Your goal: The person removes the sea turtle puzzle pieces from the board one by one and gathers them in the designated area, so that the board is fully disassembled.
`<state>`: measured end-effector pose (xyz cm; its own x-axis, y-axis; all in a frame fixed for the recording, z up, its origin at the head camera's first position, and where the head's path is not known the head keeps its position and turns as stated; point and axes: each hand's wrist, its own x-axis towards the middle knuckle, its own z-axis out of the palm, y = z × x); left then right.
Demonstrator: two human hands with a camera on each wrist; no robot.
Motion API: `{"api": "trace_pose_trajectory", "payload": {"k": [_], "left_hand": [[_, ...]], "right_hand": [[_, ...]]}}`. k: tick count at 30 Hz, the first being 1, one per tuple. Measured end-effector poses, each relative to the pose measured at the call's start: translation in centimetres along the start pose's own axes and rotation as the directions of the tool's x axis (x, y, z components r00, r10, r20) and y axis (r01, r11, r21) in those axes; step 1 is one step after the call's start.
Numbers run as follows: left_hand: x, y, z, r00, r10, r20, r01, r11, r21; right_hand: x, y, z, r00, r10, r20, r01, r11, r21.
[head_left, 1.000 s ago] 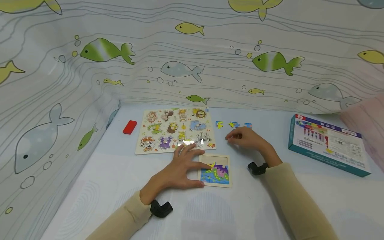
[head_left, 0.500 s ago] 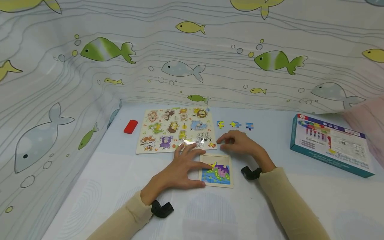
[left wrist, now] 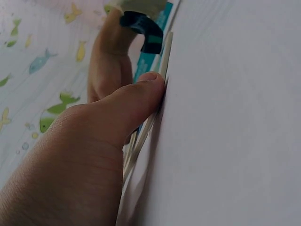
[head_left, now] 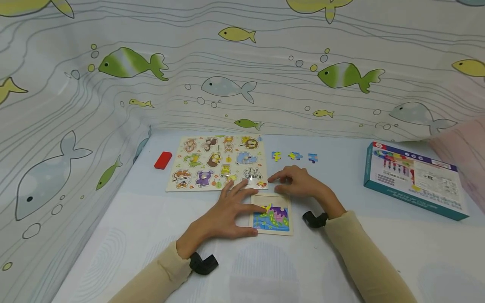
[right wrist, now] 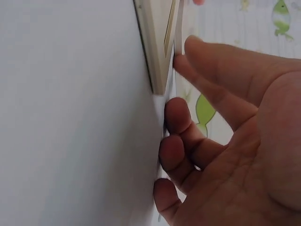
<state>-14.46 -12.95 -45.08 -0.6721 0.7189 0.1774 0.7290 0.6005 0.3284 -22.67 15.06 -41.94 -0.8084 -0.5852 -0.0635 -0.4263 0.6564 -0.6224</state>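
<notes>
Over the left side of a small framed jigsaw puzzle [head_left: 280, 227] lies my left hand [head_left: 223, 216], fingers spread. Its index finger rests on the picture and its thumb touches the frame's edge, also seen in the left wrist view. Right behind the frame is a large animal puzzle board [head_left: 219, 166]. My right hand [head_left: 297, 181] holds nothing; its index fingertip is at the board's near right corner, its thumb by the small frame's far edge. The right wrist view shows its other fingers [right wrist: 171, 153] bent against the table. Several jigsaw pieces [head_left: 294, 155] fill the small frame's neighbourhood beyond the right hand.
A red block [head_left: 163, 160] lies left of the animal board. At the right stands a flat teal-edged box [head_left: 414, 181]. A fish-patterned sheet [head_left: 235, 54] rises behind and to the left of the table [head_left: 273, 269].
My right hand has moved left from near the loose pieces to the animal board's corner. The board has shifted slightly left. My left hand has stayed on the small puzzle.
</notes>
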Motion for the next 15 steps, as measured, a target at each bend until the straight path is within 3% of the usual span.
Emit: {"api": "trace_pose_trajectory", "payload": {"k": [8,15], "left_hand": [[0.1,0.0,0.0,1.000,0.015,-0.013,-0.014,0.999,0.029],[0.0,-0.1,0.0,0.999,0.022,-0.023,-0.022,1.000,0.012]], "right_hand": [[-1.7,-0.1,0.2,0.995,-0.097,-0.027,0.099,0.992,0.073],[-2.4,-2.1,1.0,0.992,-0.091,0.092,0.091,0.996,0.008]]}}
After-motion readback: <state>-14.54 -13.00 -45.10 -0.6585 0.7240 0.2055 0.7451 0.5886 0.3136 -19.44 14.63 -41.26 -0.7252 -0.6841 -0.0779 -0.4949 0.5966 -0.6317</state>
